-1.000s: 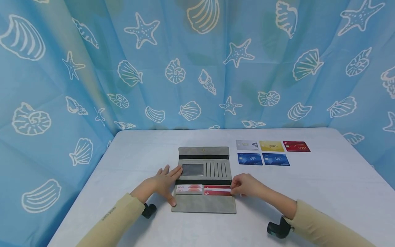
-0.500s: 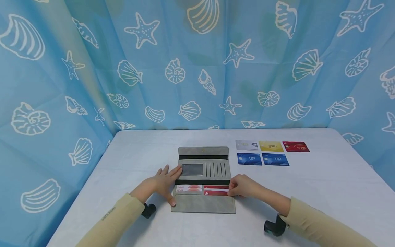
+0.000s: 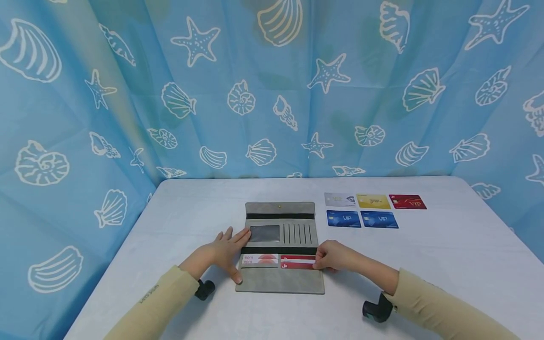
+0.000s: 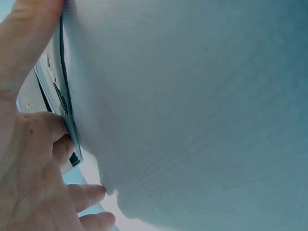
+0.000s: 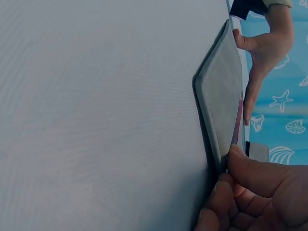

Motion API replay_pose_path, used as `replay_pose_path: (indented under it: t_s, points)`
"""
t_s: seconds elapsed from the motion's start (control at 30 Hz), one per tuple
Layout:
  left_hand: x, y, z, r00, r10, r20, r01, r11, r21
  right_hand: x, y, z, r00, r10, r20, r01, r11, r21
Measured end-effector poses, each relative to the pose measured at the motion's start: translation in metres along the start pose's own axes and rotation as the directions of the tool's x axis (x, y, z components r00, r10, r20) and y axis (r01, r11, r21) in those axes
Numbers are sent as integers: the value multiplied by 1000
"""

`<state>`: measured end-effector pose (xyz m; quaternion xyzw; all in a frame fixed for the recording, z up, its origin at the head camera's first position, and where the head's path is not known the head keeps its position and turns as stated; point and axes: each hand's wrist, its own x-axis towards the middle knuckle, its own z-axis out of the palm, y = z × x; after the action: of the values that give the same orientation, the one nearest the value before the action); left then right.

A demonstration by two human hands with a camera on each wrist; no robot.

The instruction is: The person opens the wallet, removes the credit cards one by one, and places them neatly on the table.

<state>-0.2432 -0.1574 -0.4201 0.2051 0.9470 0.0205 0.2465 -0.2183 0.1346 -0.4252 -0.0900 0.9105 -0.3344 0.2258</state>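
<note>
A grey wallet lies unfolded on the white table, its slots facing up. Two white cards with orange-red print sit in its lower left slots. Red cards fill the lower right slots. My left hand rests with spread fingers along the wallet's left edge, the thumb near the lower corner. At the right edge my right hand pinches the wallet beside the red cards. The right wrist view shows the thumb on top and curled fingers at the edge below; the exact contact is partly hidden.
Behind and right of the wallet lie a silver card, a yellow card, a dark red card and two blue cards, one left and one right. A blue shell-print curtain hangs behind the table.
My right hand has shifted slightly left, its thumb coming further over the ends of the red cards. The left hand stays in place on the wallet.
</note>
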Motion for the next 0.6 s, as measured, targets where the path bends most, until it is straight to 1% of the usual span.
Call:
replay_pose_path:
  t_s: [0.17, 0.33, 0.5, 0.6]
  points:
    - [1, -1, 1, 1000, -3, 2, 3, 1000, 0, -1, 1, -1, 1000, -10, 9, 10, 1000, 9]
    - [2, -1, 0, 1000, -3, 5, 4, 1000, -7, -1, 1, -2, 999, -20, 27, 20, 1000, -5]
    - [1, 0, 0, 1000, -8, 7, 8, 1000, -12, 2, 2, -4, 999, 12, 46, -12, 1000, 15]
    - [1, 0, -1, 1000, -5, 9, 5, 1000, -20, 6, 4, -4, 997, 40, 69, -44, 997, 56]
